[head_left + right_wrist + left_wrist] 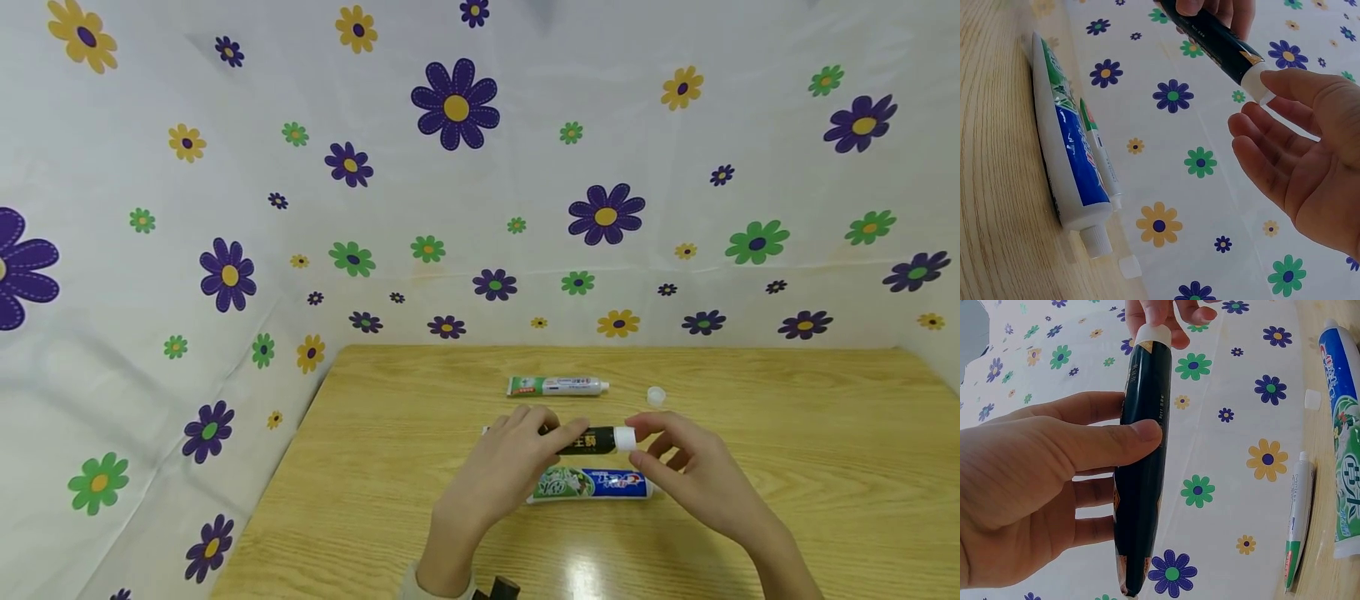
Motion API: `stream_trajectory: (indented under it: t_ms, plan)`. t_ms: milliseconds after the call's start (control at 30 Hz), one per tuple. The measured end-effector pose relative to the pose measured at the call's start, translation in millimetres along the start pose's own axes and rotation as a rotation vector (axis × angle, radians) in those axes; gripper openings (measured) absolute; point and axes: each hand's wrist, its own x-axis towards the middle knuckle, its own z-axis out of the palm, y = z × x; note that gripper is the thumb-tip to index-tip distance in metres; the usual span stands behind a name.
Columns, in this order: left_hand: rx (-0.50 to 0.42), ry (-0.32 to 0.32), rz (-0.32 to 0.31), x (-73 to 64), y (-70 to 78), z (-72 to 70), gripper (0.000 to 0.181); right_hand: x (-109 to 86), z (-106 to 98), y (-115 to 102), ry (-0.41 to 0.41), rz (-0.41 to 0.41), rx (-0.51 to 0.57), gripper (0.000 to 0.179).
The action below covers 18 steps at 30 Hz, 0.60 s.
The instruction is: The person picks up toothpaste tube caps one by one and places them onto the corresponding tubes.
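Note:
A dark toothpaste tube [594, 441] with gold lettering is held above the table. My left hand [498, 467] grips its body, thumb [1146, 430] on the near side and fingers behind. At the tube's right end, the white cap [625, 439] sits between the thumb and index finger of my right hand [697, 471], which pinch it. The right hand's other fingers [1260, 159] are bent below and apart from the cap. Under the held tube lies a blue, green and white toothpaste tube [618, 483], capped, partly covered by the left hand in the head view.
Farther back on the wooden table [405, 400] lies a slim white and green toothpaste tube [558, 386], its narrow white tip pointing right. To its right sits a loose white cap [656, 396]. A flower-patterned sheet [525, 175] hangs behind and left of the table.

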Motion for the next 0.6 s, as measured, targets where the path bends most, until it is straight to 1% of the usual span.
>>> stream_trajectory:
  t_ms: [400, 600]
  plan:
    - [0.008, -0.007, 0.001, 0.4, 0.4, 0.0, 0.055, 0.0, 0.5, 0.9, -0.001, -0.014, 0.002, 0.028]
    - [0.008, -0.009, -0.001, 0.5, 0.5, -0.4, 0.053, 0.1, 1.1, 1.7, -0.008, 0.004, 0.002, 0.027]
